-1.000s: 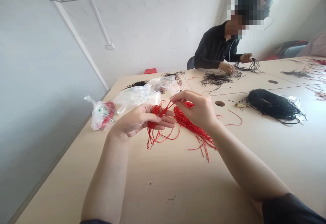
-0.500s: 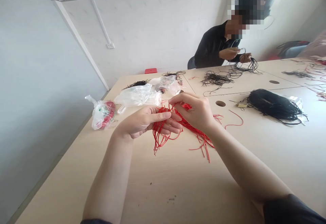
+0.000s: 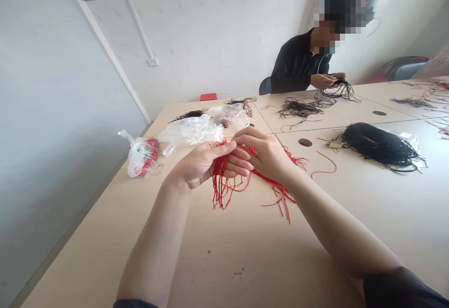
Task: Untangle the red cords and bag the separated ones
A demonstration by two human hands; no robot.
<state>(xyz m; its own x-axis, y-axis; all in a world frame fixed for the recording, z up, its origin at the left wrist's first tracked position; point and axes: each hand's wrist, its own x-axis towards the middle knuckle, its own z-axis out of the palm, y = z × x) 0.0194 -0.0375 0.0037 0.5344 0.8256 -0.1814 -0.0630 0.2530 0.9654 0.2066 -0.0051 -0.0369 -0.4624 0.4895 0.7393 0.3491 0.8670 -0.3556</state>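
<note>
A bunch of red braided cords (image 3: pixel 220 184) hangs from my left hand (image 3: pixel 206 161), its thumb pressed over the strands and the other fingers stretched beneath them. My right hand (image 3: pixel 268 154) is bent in from the right, its fingertips meeting the left thumb at the top of the bunch. Those right fingertips are partly hidden, so what they pinch, if anything, does not show. Beneath and behind the right hand lies a pile of more red cords (image 3: pixel 277 187) on the table, with loose ends toward me.
Clear plastic bags (image 3: pixel 191 132) and a bag with red cord (image 3: pixel 149 154) lie on the table's left. A black cord coil (image 3: pixel 379 142) is at right, near a table hole (image 3: pixel 305 142). Across the table, a person in black (image 3: pixel 296 65) handles black cords (image 3: pixel 338 92).
My right fingers have come in against the left thumb, and the held red cords hang straighter. The person across has brought both hands together at the black cords.
</note>
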